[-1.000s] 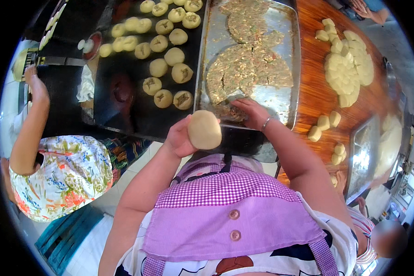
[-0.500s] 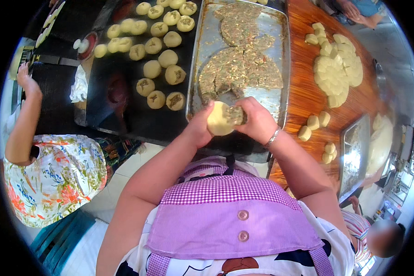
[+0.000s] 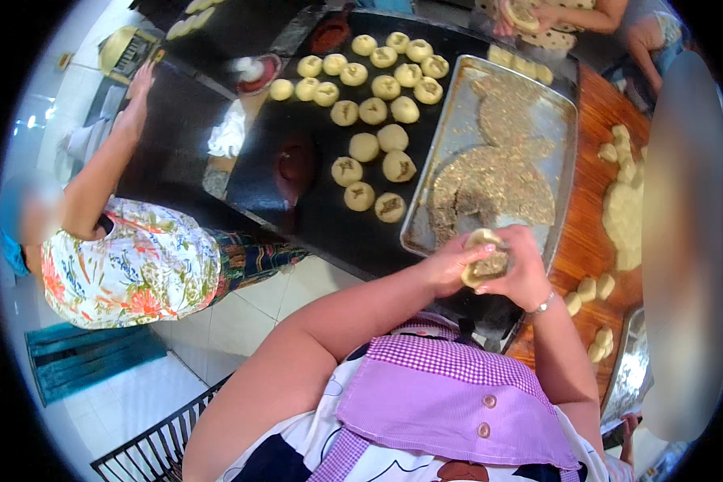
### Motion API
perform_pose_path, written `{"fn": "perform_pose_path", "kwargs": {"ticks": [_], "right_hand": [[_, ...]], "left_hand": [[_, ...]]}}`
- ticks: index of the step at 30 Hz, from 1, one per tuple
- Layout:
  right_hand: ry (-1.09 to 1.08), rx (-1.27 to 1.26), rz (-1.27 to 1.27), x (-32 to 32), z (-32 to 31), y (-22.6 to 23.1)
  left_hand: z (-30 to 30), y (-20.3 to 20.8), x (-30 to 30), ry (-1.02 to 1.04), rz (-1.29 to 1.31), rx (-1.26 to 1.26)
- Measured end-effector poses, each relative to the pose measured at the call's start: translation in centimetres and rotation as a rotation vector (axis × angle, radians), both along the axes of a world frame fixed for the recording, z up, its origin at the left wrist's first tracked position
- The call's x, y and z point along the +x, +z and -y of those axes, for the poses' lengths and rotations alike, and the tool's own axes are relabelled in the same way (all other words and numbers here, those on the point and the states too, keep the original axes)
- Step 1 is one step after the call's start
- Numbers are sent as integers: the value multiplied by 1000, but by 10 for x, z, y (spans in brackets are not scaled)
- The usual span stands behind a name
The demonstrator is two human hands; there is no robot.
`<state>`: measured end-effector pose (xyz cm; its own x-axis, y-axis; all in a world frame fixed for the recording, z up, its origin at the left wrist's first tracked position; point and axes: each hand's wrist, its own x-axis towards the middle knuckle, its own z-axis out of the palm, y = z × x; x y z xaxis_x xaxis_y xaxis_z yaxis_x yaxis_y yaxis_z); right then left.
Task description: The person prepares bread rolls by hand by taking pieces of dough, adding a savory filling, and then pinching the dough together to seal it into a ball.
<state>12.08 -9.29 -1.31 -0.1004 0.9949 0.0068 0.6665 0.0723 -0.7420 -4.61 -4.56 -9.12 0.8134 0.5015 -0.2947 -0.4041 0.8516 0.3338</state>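
Observation:
Both hands are together over the near end of a metal tray [image 3: 566, 173]. My left hand [image 3: 448, 267] grips one side of a round of dough [image 3: 471, 275], and my right hand [image 3: 524, 269] curls round the other side. Brown, speckled filling [image 3: 491, 263] sits in the hollow of this dough, whose pale edge is bent up around it. Spread on the tray lies more of the filling mixture [image 3: 510, 181], with a gap scooped out near my hands. To the left, several round filled buns [image 3: 365, 148] rest on a black surface, some with filling showing at the top.
Dough pieces [image 3: 625, 221] lie on the wooden table [image 3: 558, 325] at right, beside another metal tray [image 3: 631, 361]. At left, a person in a floral top [image 3: 132, 269] reaches over the black surface. Another person's hands [image 3: 530, 18] hold dough at the far side.
The view has swung left, so the tray now appears further right. The filling held in my right hand is now in the dough, and both hands have closed round it.

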Motion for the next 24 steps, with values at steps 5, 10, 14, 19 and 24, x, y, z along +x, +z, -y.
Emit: {"fn": "perform_pose_path", "kwargs": {"ticks": [5,10,14,19,24], "right_hand": [[-489,-187,-1058,10,24,-55],[-492,-421,-1529,-24,28,-36],[-538,-329,-1462,-28,30,-45],[-587,-130,-1238,-32,42,-39],[-734,-98,-1234,-35,50,-47]], "left_hand": [[10,24,11,89,25,-209],[23,30,22,151,-230,91],[32,38,27,227,-309,162],[54,41,35,300,-368,316],[65,46,45,309,-508,430]]}}
